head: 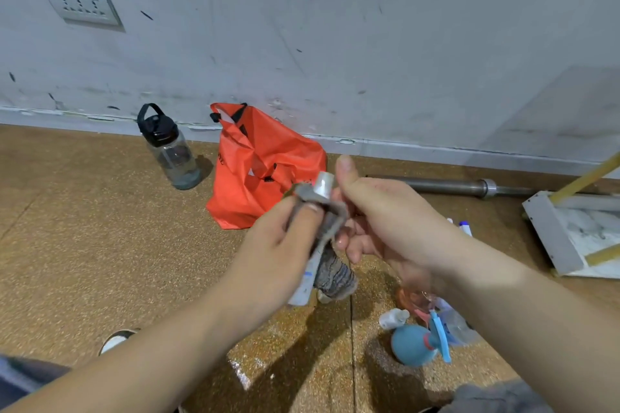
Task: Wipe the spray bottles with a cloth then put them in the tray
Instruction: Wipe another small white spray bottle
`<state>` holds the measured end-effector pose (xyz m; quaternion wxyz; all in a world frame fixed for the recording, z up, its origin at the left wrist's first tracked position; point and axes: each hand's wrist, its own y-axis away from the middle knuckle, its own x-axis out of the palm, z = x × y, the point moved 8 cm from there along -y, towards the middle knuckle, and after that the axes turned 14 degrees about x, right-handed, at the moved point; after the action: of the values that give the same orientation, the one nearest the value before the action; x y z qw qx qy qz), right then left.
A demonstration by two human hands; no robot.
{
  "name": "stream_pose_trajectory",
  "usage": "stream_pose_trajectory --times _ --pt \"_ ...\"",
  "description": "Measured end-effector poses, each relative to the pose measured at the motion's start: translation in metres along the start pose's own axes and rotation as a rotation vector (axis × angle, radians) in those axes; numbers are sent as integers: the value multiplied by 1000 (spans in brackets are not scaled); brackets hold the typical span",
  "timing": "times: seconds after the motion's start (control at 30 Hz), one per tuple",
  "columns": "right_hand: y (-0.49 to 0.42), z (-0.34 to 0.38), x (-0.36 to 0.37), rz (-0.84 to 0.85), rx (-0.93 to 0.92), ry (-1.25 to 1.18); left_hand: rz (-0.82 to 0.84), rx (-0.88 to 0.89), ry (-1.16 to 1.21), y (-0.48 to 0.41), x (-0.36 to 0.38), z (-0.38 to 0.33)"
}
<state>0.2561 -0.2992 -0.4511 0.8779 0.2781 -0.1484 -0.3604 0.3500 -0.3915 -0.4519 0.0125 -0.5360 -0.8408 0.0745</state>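
Head view, centre: left hand [278, 245] pinches grey cloth [335, 273] round slim white spray bottle [307, 278], likely light and slippery; right hand [385, 221] grips it near the cap.

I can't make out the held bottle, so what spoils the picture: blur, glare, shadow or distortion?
Head view: the small spray bottle, between the left hand and right hand, is soft with blur and half wrapped in the grey cloth. Glare sits on the floor, arm shadows beside it; the wide angle bends the skirting.

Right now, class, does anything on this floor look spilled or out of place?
The blue spray bottle lies on its side on the floor, amid dark wet-looking patches, which suggests a spill.
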Motion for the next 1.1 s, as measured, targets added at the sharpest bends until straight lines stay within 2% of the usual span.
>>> stream_pose_trajectory --times 0.07,0.13,0.27,0.33,0.4,0.5,0.6,0.67,0.8,0.97,1.1 --pt "-3 -2 -8 -64 12 64 -126 -241 225 1 -4 13" --pt "-8 -12 -12 -93 42 247 -175 -370 357 1 -6 24" --pt "-6 -35 5 136 268 312 -255 -297 338 -8 -19 18" --pt "-4 -34 5 166 269 349 -312 -226 245 -11 -30 15" --pt "-4 -30 3 110 197 347 -351 -207 191 -11 -40 17" --pt "-10 -24 -6 -9 131 208 -299 -260 235 -9 -37 23" --pt "-8 -17 -6 -20 87 135 -201 -384 308 -2 -20 31" --pt "-6 -14 -2 7 66 88 -166 -407 319 1 -14 36" --pt "-4 -12 3 68 3 65 -260 -432 280 3 -22 45" --pt "2 -12 16 167 4 115 -259 -392 337 2 -17 43" --pt "0 -9 6 55 -13 64 -42 -240 275 5 1 28"
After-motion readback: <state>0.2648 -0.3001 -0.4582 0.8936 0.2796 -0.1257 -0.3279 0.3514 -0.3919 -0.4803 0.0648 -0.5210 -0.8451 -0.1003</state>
